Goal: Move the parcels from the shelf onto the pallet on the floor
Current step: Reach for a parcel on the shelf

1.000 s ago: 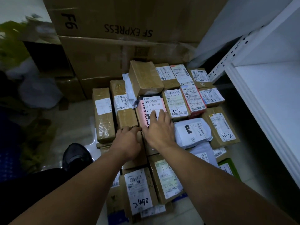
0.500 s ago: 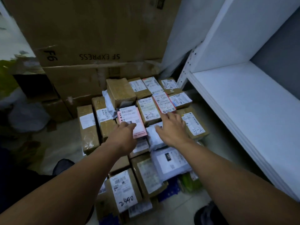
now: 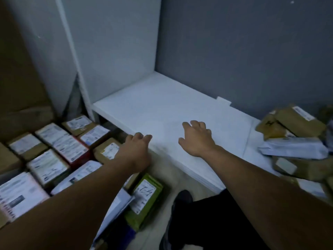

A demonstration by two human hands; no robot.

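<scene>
Because they are packed label-up and edge to edge, likely to save room, the floor parcels (image 3: 48, 166) at the near left leave few gaps; the pallet beneath is hidden. Just beyond, the left hand (image 3: 137, 150) hangs loose and empty at the front edge of the shelf (image 3: 162, 105), and the right hand (image 3: 196, 139) is spread, holding nothing, over bare board. Open white board runs rightward to the shelf parcels (image 3: 292, 138), heaped loosely by the grey wall (image 3: 243, 51), seemingly the next pick.

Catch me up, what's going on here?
A person is emptying a white shelf onto a stack on the floor. Right now both hands are empty: the left hand is at the shelf's front edge, the right hand spread above its bare top. A heap of parcels waits at the shelf's right end.
</scene>
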